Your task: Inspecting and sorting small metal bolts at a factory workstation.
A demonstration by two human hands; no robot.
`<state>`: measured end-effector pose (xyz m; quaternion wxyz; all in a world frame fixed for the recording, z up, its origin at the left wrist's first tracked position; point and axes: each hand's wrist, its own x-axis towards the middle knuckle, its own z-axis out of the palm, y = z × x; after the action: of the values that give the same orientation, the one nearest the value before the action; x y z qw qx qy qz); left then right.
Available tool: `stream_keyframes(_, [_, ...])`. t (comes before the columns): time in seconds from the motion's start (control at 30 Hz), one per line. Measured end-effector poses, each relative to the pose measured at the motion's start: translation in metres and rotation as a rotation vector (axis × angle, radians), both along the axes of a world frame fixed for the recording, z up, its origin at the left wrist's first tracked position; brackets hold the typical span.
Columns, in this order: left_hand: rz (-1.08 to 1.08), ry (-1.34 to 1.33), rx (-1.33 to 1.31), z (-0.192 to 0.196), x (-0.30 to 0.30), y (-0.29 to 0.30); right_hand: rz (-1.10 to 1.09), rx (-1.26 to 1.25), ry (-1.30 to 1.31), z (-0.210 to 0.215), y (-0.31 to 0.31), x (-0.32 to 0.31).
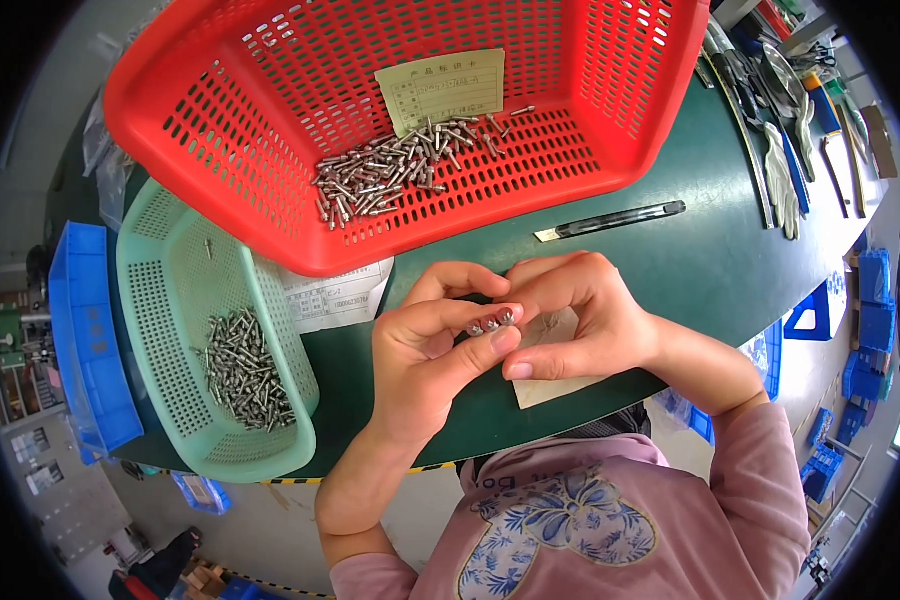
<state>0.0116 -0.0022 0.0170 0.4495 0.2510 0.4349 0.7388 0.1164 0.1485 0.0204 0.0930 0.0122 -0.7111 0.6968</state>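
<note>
Several small metal pins (491, 322) lie side by side in my left hand (418, 345), pinched between its thumb and fingers with their round ends showing. My right hand (585, 310) meets it from the other side, its fingers curled and its fingertips against the pins and my left fingers. Whatever the right fingers may grip is hidden. Under my right hand lies a small piece of pale paper (555, 392). Beyond my hands, a red plastic basket (315, 262) holds a heap of metal pins (390, 165). A light green basket (305, 440) at the left holds more metal pins (245, 370).
A utility knife (610, 221) with its blade out lies on the green table (690, 250), just past my right hand. A printed paper (340, 298) sits partly under the red basket. Gloves (780, 180) and hand tools lie far right. A blue bin (95, 335) stands left.
</note>
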Motion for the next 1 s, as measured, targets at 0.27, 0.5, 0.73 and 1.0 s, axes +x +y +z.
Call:
stream_keyframes(0.27, [0.301, 1.143, 0.078, 0.004, -0.005, 0.006, 0.034, -0.121, -0.037, 0.004, 0.003, -0.001])
stream_keyframes(0.5, [0.392, 1.253, 0.048, 0.006, 0.003, 0.009, -0.158, 0.292, 0.282, 0.0, 0.007, -0.004])
stream_keyframes(0.73, [0.189, 0.541, -0.099, 0.003, -0.004, 0.004, -0.388, 0.656, 0.531, 0.001, 0.013, -0.005])
stream_keyframes(1.0, [-0.149, -0.043, -0.087, 0.007, -0.004, -0.002, -0.39, 0.713, 0.586, -0.003, 0.013, -0.008])
